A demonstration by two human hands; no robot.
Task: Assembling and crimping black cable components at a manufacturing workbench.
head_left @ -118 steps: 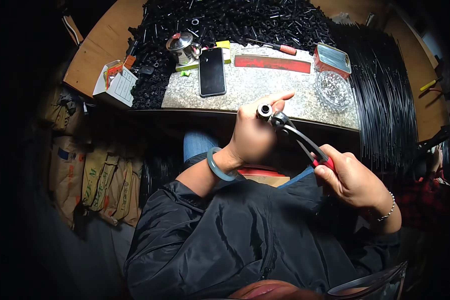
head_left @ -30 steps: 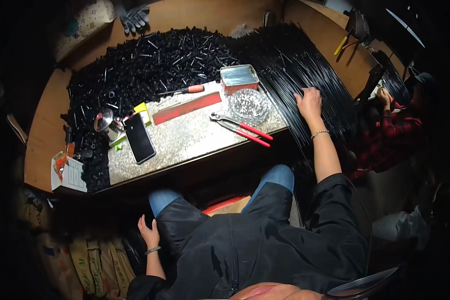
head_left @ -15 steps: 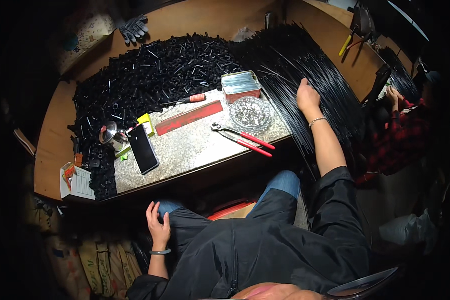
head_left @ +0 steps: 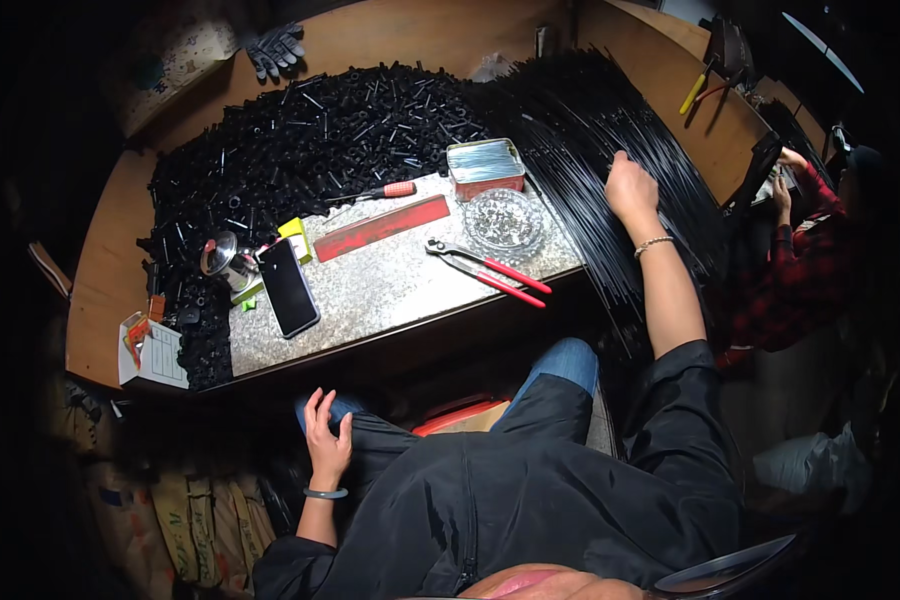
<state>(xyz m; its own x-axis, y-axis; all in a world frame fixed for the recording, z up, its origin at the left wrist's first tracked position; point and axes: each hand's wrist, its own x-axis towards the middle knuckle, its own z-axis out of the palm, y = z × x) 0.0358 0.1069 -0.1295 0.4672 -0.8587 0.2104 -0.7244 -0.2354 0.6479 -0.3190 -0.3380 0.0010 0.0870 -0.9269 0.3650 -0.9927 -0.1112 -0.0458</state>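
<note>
My right hand (head_left: 633, 190) is closed in a fist at the pile of long thin black rods (head_left: 570, 125), knuckles up. Its fingers curl out of sight, so what they grip is hidden. Over my left thigh, my left hand (head_left: 327, 440) hovers with fingers apart and nothing in it. Left of the rods stand a rectangular tin (head_left: 486, 188) of thin silvery wires and a clear glass dish (head_left: 505, 224) of small metal bits. Red-handled pliers (head_left: 488, 272) lie in front of the dish.
A heap of short black tube pieces (head_left: 300, 140) covers the table's back left. Nearer lie a screwdriver (head_left: 400, 188), a red bar (head_left: 383, 228), a phone (head_left: 289, 290), a metal pot (head_left: 225, 260) and a small white box (head_left: 153, 352). A co-worker's sleeve (head_left: 800, 260) shows at the right.
My right hand has shifted slightly to the right over the rods, still closed. My left hand has risen a little, fingers still apart. The co-worker's hands have moved up.
</note>
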